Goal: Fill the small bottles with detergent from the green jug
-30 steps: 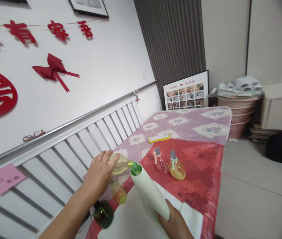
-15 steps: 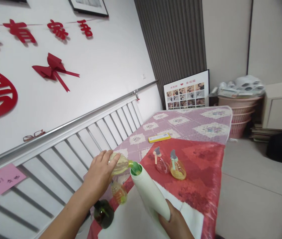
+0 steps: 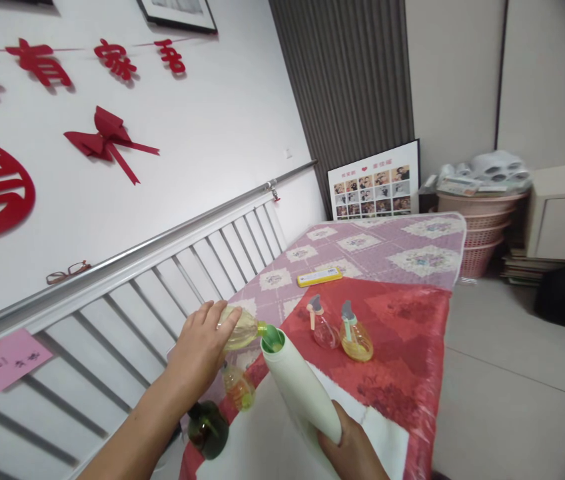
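Observation:
My left hand [image 3: 207,337] is wrapped round a clear bottle [image 3: 242,329] of pale yellow liquid, tipped sideways with its neck at the mouth of a pale green, tube-shaped container [image 3: 302,387]. Around the lower end of that container my right hand [image 3: 350,440] is closed; it leans with its open top toward the bottle. The inside of its mouth is brighter green. Below my left hand stand a small yellowish bottle [image 3: 238,388] and a dark green round bottle [image 3: 208,430]. Two small spray bottles, one pinkish [image 3: 323,327] and one yellow [image 3: 356,340], stand on the red cloth.
A white sheet [image 3: 382,427] lies over the red cloth [image 3: 402,333] on the table. Farther back is a yellow flat box [image 3: 319,277]. A white railing [image 3: 162,280] runs along the left; pink baskets [image 3: 480,233] stand beyond the table.

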A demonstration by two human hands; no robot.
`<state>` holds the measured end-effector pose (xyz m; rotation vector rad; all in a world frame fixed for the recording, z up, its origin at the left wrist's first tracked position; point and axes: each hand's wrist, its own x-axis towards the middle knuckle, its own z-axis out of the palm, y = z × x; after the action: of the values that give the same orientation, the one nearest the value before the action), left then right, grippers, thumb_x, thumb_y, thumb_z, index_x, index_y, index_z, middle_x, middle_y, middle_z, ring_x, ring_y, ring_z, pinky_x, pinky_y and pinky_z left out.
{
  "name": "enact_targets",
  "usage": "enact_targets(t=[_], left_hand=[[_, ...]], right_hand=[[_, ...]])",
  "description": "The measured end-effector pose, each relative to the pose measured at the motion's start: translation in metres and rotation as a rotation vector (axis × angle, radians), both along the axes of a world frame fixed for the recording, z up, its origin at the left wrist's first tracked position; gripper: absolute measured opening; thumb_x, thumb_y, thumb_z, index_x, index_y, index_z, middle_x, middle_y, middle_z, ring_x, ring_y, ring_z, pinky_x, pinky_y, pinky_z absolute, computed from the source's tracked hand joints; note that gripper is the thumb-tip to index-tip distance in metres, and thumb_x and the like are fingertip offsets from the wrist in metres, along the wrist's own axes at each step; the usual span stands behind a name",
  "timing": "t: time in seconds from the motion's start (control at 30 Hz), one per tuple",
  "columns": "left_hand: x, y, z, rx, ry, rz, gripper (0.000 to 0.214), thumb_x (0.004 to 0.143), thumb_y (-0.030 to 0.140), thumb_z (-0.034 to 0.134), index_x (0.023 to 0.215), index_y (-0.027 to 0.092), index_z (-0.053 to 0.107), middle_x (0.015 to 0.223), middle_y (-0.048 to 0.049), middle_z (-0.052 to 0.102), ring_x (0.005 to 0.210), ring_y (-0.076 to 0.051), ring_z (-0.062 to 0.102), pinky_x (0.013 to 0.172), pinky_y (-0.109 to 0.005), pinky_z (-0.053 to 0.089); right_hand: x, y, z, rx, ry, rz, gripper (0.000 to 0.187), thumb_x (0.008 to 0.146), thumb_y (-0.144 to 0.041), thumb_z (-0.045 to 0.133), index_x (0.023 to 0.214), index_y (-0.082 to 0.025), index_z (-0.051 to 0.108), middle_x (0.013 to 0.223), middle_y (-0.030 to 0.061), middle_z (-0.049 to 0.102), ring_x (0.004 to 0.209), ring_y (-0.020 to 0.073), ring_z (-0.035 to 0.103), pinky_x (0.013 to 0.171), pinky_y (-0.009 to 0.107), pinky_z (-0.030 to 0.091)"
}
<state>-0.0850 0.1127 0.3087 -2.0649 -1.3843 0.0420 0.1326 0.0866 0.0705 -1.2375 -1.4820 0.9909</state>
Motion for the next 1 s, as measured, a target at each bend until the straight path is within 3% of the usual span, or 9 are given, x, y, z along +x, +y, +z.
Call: enact_targets(t=[0.67, 1.0], left_hand=[[0.0035, -0.0005, 0.0045, -0.012, 0.025, -0.004, 0.067, 0.077, 0.007, 0.059, 0.139, 0.024, 0.039, 0.139, -0.0133, 0.046, 0.125, -0.035, 0.042, 0.098, -0.048, 0.042], [0.0053, 0.0, 0.0094, -0.018, 0.047, -0.026, 0.065, 0.078, 0.007, 0.057, 0.138, 0.026, 0.039, 0.138, -0.013, 0.046, 0.125, -0.034, 0.042, 0.096, -0.049, 0.043]], right_hand=[[-0.0005, 0.0016, -0.0011, -0.003, 0.021, -0.015, 0.021, 0.066, -0.023, 0.052, 0.085, -0.024, 0.063, 0.08, 0.0012, 0.074, 0.08, 0.0237, 0.07, 0.071, 0.029, 0.053], [0.0001, -0.0007, 0.0075, 0.03, 0.047, -0.049, 0.023, 0.065, -0.023, 0.052, 0.083, -0.026, 0.065, 0.079, -0.0005, 0.075, 0.077, 0.024, 0.071, 0.069, 0.03, 0.054]])
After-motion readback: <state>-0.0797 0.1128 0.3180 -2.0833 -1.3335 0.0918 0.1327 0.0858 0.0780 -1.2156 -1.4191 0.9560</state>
